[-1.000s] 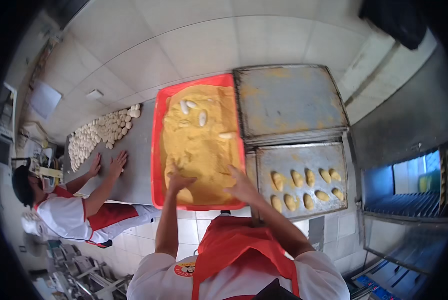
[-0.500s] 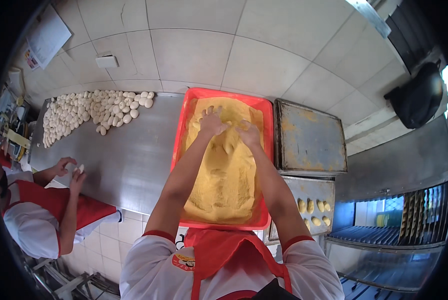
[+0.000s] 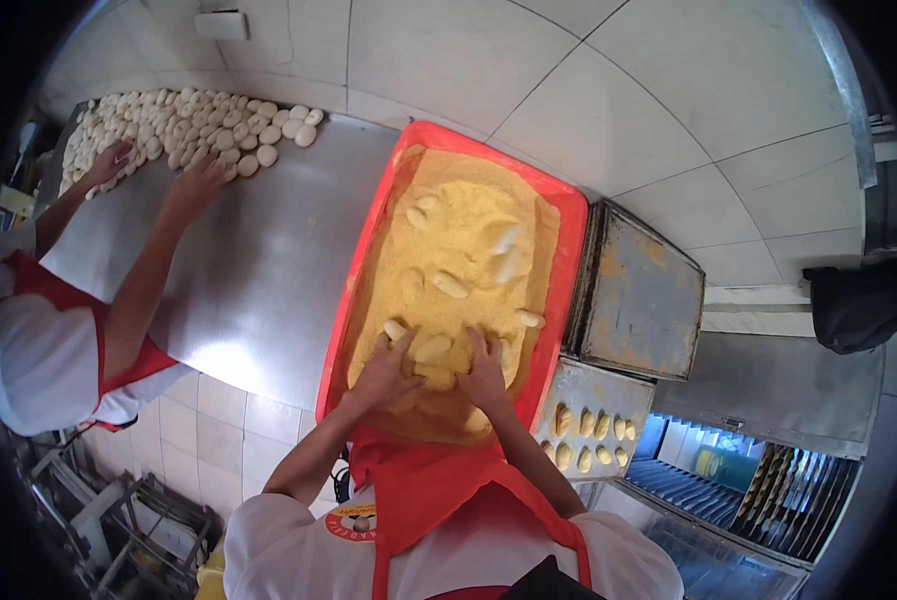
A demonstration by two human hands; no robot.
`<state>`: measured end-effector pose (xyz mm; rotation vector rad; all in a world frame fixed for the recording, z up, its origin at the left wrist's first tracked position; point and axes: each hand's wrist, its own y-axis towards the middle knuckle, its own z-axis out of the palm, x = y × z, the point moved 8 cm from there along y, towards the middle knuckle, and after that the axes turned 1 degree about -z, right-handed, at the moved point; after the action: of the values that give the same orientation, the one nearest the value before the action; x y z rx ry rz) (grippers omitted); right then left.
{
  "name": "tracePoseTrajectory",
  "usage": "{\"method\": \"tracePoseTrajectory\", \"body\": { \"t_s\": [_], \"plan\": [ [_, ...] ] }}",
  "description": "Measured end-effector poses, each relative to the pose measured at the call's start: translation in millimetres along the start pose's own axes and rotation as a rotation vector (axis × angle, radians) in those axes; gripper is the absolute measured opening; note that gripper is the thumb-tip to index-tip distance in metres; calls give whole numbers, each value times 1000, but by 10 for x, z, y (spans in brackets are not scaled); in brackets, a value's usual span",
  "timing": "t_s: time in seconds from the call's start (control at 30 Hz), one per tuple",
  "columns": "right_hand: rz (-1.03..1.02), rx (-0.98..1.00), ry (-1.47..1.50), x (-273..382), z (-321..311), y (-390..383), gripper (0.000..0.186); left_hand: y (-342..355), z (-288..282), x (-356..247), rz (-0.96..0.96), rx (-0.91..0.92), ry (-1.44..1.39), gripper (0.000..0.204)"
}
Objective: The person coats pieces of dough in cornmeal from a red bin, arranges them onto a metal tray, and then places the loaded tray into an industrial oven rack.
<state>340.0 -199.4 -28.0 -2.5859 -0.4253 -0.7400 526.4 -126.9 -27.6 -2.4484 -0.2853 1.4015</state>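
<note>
A red plastic tub [image 3: 573, 260] holds a deep bed of yellow crumbs or coarse meal [image 3: 389, 265]. In its near half, my left hand [image 3: 384, 372] has its fingers spread and pushed partly into the meal. My right hand [image 3: 484, 372] reaches in opposite, fingers apart, tips partly buried. Between them lie a coated oval dough piece [image 3: 433, 348] and another dough piece [image 3: 435, 378] closer to me. Beside my left fingers is a pale dough piece [image 3: 396, 329]. More lie farther off, among them a whitish oval dough piece [image 3: 451, 285] and a dough piece near the right wall [image 3: 531, 319].
Left of the tub stands a steel table [image 3: 269, 235] with a heap of dough balls [image 3: 199, 125], where a co-worker's hands [image 3: 199, 188] rest. To the right are stacked metal trays [image 3: 641, 290] and a tray [image 3: 609, 385] with several coated pieces. A rack [image 3: 779, 490] stands beyond.
My hands have come from the tub's far half to its near half. Several dough pieces now show on the meal. The co-worker's hands have moved to the dough heap, and the view has shifted.
</note>
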Motion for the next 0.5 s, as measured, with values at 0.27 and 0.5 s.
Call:
{"method": "tracePoseTrajectory", "body": {
  "t_s": [0.27, 0.5],
  "plan": [
    [172, 201, -138, -453, -133, -136, 69, -52, -350, -159, 111, -248, -85, 51],
    [80, -173, 66, -533, -285, -224, 45, 429, -314, -406, 2, -260, 351, 47]
  ]
}}
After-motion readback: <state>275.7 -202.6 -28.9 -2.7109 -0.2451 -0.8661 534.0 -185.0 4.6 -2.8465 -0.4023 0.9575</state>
